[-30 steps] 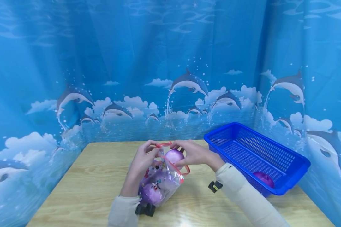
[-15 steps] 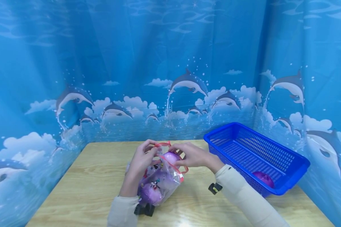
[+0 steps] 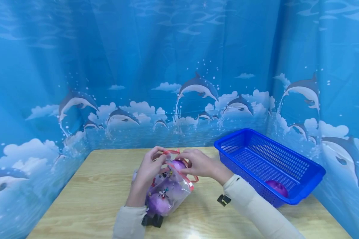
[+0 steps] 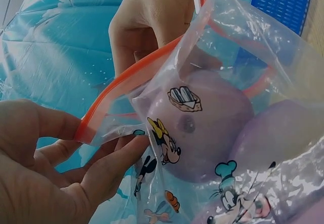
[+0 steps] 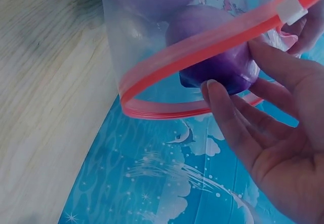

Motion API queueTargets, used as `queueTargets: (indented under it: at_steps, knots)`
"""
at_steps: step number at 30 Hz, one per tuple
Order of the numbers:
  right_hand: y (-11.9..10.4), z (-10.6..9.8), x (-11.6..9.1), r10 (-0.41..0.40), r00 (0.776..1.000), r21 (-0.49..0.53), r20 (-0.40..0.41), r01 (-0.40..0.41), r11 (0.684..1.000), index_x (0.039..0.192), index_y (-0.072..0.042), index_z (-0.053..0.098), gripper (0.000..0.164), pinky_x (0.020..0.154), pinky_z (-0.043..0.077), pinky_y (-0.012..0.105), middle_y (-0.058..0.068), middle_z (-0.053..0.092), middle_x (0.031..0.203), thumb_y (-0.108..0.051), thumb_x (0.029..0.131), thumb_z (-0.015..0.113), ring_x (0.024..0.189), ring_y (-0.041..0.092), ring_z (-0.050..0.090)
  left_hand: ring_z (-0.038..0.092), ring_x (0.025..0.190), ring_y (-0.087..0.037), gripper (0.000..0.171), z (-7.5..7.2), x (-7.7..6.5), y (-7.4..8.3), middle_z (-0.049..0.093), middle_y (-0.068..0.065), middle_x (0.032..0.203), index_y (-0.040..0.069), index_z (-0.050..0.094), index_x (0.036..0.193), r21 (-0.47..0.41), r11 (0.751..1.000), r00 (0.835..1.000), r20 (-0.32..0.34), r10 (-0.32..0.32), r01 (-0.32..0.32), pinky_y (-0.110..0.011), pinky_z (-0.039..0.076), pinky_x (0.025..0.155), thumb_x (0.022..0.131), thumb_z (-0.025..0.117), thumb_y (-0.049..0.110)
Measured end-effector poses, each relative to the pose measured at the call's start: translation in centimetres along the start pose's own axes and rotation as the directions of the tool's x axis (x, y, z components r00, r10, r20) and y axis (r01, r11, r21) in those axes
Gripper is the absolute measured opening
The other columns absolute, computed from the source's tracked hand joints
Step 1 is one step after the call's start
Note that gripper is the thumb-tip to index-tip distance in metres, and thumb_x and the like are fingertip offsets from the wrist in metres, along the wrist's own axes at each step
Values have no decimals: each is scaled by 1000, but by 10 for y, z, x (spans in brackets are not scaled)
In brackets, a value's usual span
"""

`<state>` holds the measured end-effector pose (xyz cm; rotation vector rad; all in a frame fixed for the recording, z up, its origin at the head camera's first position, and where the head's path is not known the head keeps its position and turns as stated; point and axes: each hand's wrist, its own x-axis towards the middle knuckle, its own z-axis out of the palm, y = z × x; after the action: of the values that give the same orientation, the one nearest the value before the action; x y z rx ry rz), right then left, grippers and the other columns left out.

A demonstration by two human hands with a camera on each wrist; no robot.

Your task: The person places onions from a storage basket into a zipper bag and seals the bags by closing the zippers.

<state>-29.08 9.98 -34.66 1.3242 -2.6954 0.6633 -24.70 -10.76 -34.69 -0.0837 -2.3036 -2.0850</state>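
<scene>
A clear zip bag (image 3: pixel 179 191) with cartoon prints and a red zip edge leans on the table. Several round purple onion-like things (image 3: pixel 159 204) lie inside it. At the bag's left rim, my left hand (image 3: pixel 148 169) pinches the red edge between thumb and fingers. My right hand (image 3: pixel 199 162) holds another round purple onion-like thing (image 5: pixel 220 74) by its darker end, between thumb and fingers. That piece sits in the bag's open mouth, most of it inside the red rim. A white slider (image 5: pixel 291 8) shows on the zip in the right wrist view.
A blue perforated basket (image 3: pixel 242 166) stands on the right of the wooden table (image 3: pixel 101 196), with one purple round thing (image 3: pixel 277 188) at its near end. A dolphin-print curtain (image 3: pixel 137 66) hangs behind and at both sides.
My right hand has moved slightly left and the held purple thing has sunk deeper into the bag's mouth. My left hand has kept its pinch on the rim.
</scene>
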Motion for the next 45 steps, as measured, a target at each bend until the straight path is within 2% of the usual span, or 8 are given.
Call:
queueTargets:
  at_steps: [7,13,16,21,27,35,45]
  knots:
    - [-4,5,4,-4,1000,14,-31,4,1000,122,-6,70,33,66,58,13,7,74,106,-13,91,79,81,13,69,64,93,-21,10,1,1,0,66,-16,113,3,62,110,-3,999,999,-11,32,-33,-30,64,75,105,55,7]
    - [-7,15,6,-62,991,-72,-121,54,996,110,-2,71,28,61,52,10,9,75,97,-10,87,82,76,18,68,65,93,-22,9,3,0,2,65,-15,112,5,63,110,5,999,999,-17,34,-34,-29,64,73,104,57,8]
    - [-8,18,6,-68,989,-98,-134,55,994,110,-2,71,28,62,53,11,9,76,97,-10,87,82,77,19,69,65,94,-23,10,3,0,2,65,-15,113,6,63,110,4,1000,1000,-17,26,-26,-30,64,74,104,56,9]
    - [-8,15,3,-24,995,-38,-99,21,999,121,-2,70,35,69,60,15,11,75,108,-12,89,81,83,17,73,65,94,-22,11,0,0,0,66,-15,113,4,63,111,-6,1000,999,-23,25,-25,-31,64,76,105,56,8]
    - [-7,2,-2,25,997,45,-68,-22,999,126,-4,69,36,71,59,11,11,75,115,-12,92,78,84,17,76,65,95,-22,12,-3,2,-1,67,-16,114,4,63,112,-37,999,999,-32,19,-20,-32,65,79,106,53,9]
    - [-5,-15,-12,29,998,67,-49,-26,997,126,-5,69,32,71,61,14,14,75,117,-12,95,75,88,18,77,63,90,-19,11,-3,1,1,68,-16,111,3,63,112,-42,999,998,-52,25,-27,-32,66,77,105,54,6]
    - [-1,-29,-19,38,998,82,41,-41,996,129,-3,68,34,74,63,18,15,73,125,-14,97,72,88,17,77,64,97,-22,12,-4,2,2,67,-18,117,4,62,112,-38,999,999,-47,22,-24,-37,67,82,105,53,7]
